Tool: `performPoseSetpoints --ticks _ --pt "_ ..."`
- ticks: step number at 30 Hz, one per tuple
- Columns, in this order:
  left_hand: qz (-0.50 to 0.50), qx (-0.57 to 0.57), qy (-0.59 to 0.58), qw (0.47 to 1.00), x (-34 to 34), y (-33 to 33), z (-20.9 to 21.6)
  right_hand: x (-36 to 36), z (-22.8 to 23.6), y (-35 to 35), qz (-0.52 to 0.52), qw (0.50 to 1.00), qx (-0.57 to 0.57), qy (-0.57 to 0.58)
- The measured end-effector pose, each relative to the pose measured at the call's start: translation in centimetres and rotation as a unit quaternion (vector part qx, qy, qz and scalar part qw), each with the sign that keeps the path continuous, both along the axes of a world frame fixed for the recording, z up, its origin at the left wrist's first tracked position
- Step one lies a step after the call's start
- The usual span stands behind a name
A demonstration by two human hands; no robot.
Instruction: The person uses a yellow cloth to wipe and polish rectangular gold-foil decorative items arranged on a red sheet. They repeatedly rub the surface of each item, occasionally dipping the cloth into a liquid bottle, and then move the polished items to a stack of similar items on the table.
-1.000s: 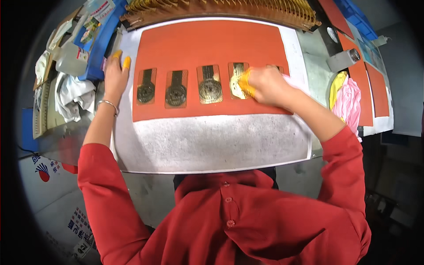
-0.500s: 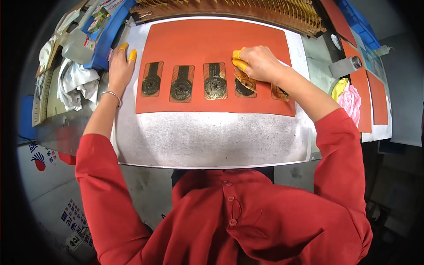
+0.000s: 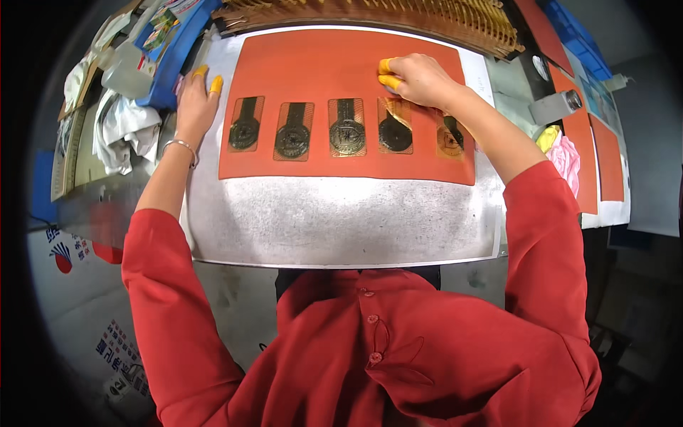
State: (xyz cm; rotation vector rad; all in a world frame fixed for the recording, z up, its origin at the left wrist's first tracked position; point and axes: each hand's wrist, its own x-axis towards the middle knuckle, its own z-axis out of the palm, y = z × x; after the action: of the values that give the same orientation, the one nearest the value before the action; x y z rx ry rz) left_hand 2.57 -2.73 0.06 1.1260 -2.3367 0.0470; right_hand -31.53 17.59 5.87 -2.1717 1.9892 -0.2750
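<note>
Your right hand (image 3: 420, 78) rests on the upper part of an orange mat (image 3: 341, 67), its fingers curled loosely together, and yellow caps cover the fingertips (image 3: 385, 67) that show. Whether anything is pinched under them you cannot tell; the fingers hide what lies beneath. Just below these fingertips, touching or nearly so, is the top of the fourth foil piece (image 3: 394, 126), a gold rectangle with a dark round medal shape and a strip above it, its upper edge looking lifted and shiny. A fifth piece (image 3: 449, 138) lies under your right wrist, partly hidden. To the left of your right fingers, three more pieces (image 3: 294, 132) sit in the same row on the mat, each apart from the next. Your left hand (image 3: 196, 99) lies flat with fingers spread a little at the mat's left edge, palm down, holding nothing; its yellow-capped fingertips point away from you, and the nearest piece is just to their right. A bracelet (image 3: 179, 146) circles that wrist. The mat rests on a grey sheet (image 3: 341, 217) that reaches toward your body. Beyond your left fingers are a blue tray (image 3: 174, 53) and crumpled white cloth (image 3: 124, 128). Beyond your right fingers runs a rack of brown slats (image 3: 377, 13). Both your sleeves are red.
</note>
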Motion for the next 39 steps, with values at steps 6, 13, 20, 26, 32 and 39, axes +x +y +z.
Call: performPoseSetpoints --ticks 6,13,20,26,32,39 --pt "0.004 -0.010 -0.006 1.000 0.2 0.5 0.3 5.8 0.6 3.7 0.078 0.992 -0.084 -0.046" --pt "-0.009 0.013 0.026 1.000 0.0 0.2 -0.2 11.7 -0.8 5.9 0.120 0.989 -0.073 -0.034" --pt "-0.007 0.002 0.019 1.000 0.0 -0.2 -0.2 8.8 -1.4 0.1 0.023 0.996 -0.084 0.002" --pt "0.008 0.002 0.019 1.000 0.1 0.8 0.0 8.6 -1.2 2.0 0.158 0.986 -0.050 -0.029" --pt "-0.001 0.003 0.024 1.000 0.0 0.2 -0.3 5.6 -1.1 -0.7 0.111 0.988 -0.106 0.004" --pt "-0.002 0.007 0.007 1.000 -0.2 1.0 0.4 4.3 -1.3 0.3 0.108 0.990 -0.094 0.005"
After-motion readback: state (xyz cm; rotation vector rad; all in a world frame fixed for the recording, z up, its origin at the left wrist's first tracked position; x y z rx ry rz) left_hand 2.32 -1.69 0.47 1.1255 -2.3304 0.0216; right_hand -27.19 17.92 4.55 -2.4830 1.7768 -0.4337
